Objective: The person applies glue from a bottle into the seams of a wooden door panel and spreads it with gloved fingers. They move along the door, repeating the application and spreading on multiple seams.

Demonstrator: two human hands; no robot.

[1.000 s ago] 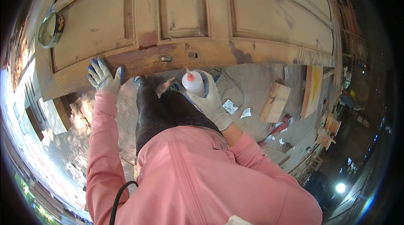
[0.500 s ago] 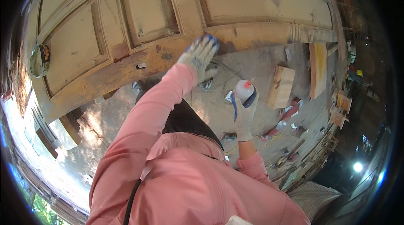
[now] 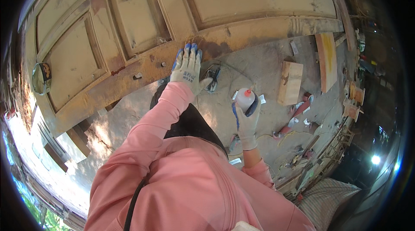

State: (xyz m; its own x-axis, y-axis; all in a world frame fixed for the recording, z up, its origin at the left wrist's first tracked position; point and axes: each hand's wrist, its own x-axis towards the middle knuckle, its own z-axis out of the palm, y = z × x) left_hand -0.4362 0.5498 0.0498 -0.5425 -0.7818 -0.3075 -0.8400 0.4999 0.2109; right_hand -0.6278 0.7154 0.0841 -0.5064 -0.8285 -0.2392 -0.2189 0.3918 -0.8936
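A large wooden panelled door [image 3: 242, 26] lies across the far side, its near rail stained orange-brown with dark patches and small holes. My left hand [image 3: 188, 68], in a white glove with blue fingertips, rests palm down at the rail's near edge, fingers stretched out and touching the wood. My right hand [image 3: 247, 129], gloved the same way, is closed around a translucent squeeze bottle [image 3: 245, 98] with a red nozzle, held upright above the floor and apart from the door.
An open tin [image 3: 42, 78] stands on the door's left end. On the floor are a power tool [image 3: 212, 77] beside my left hand, a wooden block [image 3: 290, 83], a yellow-marked board [image 3: 327, 61] and a reddish tool [image 3: 298, 112] with a cord. A woven sack [image 3: 326, 200] sits at the lower right.
My left hand has shifted left and back toward me along the rail, its fingers now pointing straight away. My right hand still holds the squeeze bottle. The whole view has turned slightly.
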